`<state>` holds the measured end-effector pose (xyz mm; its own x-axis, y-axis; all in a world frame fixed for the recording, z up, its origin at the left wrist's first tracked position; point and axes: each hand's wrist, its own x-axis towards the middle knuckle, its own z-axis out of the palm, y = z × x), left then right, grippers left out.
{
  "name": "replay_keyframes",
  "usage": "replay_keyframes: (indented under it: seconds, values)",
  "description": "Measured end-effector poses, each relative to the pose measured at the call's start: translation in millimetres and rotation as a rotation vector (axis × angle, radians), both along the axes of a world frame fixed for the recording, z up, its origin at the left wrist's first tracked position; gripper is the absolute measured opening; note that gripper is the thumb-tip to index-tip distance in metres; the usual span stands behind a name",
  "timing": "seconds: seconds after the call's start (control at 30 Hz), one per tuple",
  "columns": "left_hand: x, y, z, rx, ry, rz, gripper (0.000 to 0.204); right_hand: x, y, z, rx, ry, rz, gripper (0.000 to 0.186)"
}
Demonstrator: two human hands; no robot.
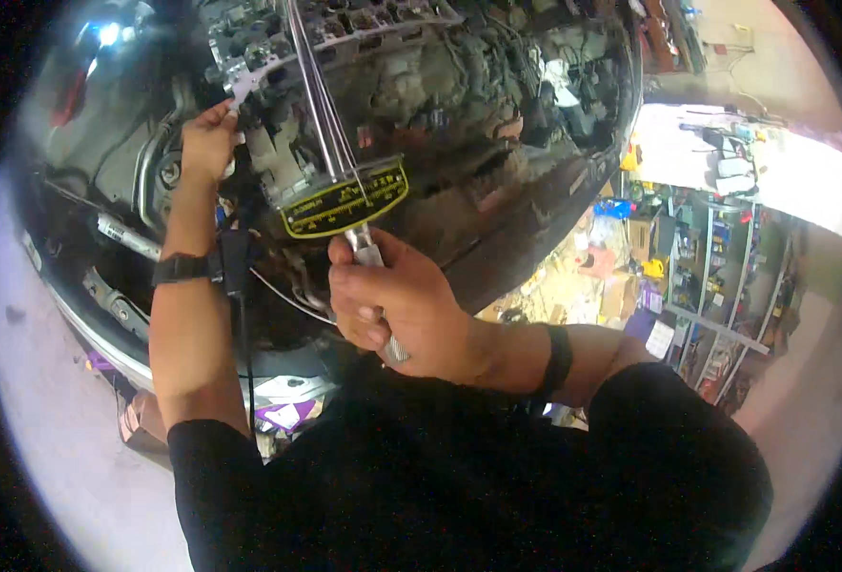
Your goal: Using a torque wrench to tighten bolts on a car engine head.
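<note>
My right hand is wrapped round the knurled grip of a beam torque wrench. Its black and yellow scale plate sits just above my fist, and its shaft runs up and away over the engine. The far end of the wrench lies outside the picture. My left hand reaches to the near left corner of a light metal cylinder head, fingers bent and closed at its edge. Part of their grip is hidden.
A car's engine bay with hoses and brackets surrounds my hands. Its curved front edge passes close to my body. Stocked shelves and a white-topped bench stand at the right. A bright lamp shines at the upper left.
</note>
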<state>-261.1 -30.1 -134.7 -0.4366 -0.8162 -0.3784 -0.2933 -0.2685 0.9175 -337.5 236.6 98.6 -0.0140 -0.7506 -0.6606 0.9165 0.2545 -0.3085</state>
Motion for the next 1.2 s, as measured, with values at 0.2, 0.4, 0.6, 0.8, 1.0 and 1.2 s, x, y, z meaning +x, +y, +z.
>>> replay_keyframes:
  seconds: [0.2, 0.4, 0.6, 0.8, 1.0, 1.2]
  values:
    - [-3, 0, -3, 0.028, -0.062, -0.062, 0.025, 39, -17, -12, -0.062, 0.092, -0.021, 0.016]
    - [-15, 0, 11, -0.205, -0.247, -0.148, 0.029, -14, 10, -13, -0.063, 0.3, 0.131, 0.012]
    - [-4, -42, 23, -0.302, -0.593, -0.248, 0.034, -90, 32, 16, 0.168, 0.95, 0.64, 0.021]
    - [-75, -68, 40, -0.61, -0.607, -0.178, 0.041, -119, 40, 7, 0.056, 1.542, 0.604, 0.032]
    - [-148, -56, 44, -0.539, -0.71, -0.232, 0.041, -138, 45, 11, -0.021, 1.479, 0.555, 0.03]
    - [-152, -62, 34, -0.524, -0.71, -0.164, 0.029, -176, 43, 50, -0.035, 1.273, 0.668, 0.034]
